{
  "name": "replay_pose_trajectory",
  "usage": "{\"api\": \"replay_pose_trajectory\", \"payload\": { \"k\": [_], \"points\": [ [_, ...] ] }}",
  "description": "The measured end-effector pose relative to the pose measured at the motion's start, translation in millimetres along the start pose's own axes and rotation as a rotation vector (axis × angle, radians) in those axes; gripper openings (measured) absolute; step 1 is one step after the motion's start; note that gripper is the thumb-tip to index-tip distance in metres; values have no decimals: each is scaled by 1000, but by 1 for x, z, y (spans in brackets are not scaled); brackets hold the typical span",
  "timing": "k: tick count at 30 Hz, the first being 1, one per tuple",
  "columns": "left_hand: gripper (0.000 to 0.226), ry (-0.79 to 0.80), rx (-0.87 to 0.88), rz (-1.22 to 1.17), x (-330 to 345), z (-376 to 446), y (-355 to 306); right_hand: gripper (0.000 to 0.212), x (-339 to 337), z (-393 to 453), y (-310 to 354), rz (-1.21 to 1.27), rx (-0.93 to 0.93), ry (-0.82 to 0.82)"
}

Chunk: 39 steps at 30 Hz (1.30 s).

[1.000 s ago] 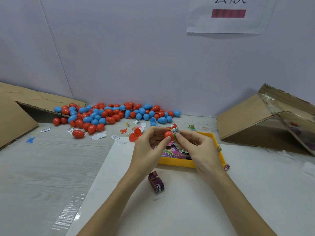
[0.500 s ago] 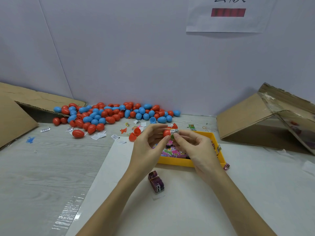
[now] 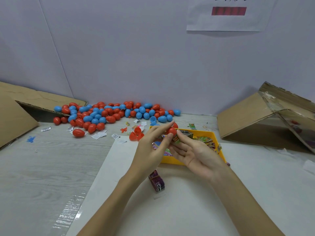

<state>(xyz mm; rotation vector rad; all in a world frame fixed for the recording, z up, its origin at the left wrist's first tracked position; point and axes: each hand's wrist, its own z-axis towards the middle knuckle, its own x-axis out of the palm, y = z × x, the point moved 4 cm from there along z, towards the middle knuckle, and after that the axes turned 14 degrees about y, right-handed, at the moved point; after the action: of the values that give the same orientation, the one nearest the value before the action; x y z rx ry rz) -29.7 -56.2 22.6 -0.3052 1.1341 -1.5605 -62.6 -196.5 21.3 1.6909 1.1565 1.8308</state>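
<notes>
My left hand (image 3: 151, 143) pinches a red plastic egg half (image 3: 171, 131) between its thumb and fingertips, just above the near left part of the yellow tray (image 3: 215, 138). A small green packet (image 3: 176, 139) sticks out under the shell. My right hand (image 3: 194, 153) lies palm up with its fingers spread. Its thumb tip presses against the packet and the shell. The tray holds several colourful packets (image 3: 205, 140), partly hidden by both hands.
A pile of red and blue eggs (image 3: 109, 114) lies along the back wall. Loose red egg halves (image 3: 136, 133) and paper slips lie left of the tray. A banded bundle of packets (image 3: 156, 182) rests on the white sheet (image 3: 187, 210). Tipped cardboard boxes stand at the left (image 3: 13, 116) and right (image 3: 252, 116).
My right hand has turned palm up and its fingers have spread; before, it pinched the packet at the egg. The egg half stays in my left hand.
</notes>
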Motion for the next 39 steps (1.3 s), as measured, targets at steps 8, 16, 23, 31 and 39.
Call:
{"api": "replay_pose_trajectory", "payload": {
  "k": [8,16,23,31,39],
  "points": [
    [32,-22,57,91,2,0,1,17,5,-1,-5,96,66,-7],
    [29,-92,104,219,1,-2,-4,45,10,0,-14,154,121,-4],
    [31,-123,113,183,-1,-2,-2,38,12,-1,-16,219,134,-26],
    [28,-124,112,187,2,-1,-3,32,14,0,-18,254,148,-15],
    [24,-137,115,196,3,-2,-1,37,11,1,-21,278,154,-39]
  ]
}}
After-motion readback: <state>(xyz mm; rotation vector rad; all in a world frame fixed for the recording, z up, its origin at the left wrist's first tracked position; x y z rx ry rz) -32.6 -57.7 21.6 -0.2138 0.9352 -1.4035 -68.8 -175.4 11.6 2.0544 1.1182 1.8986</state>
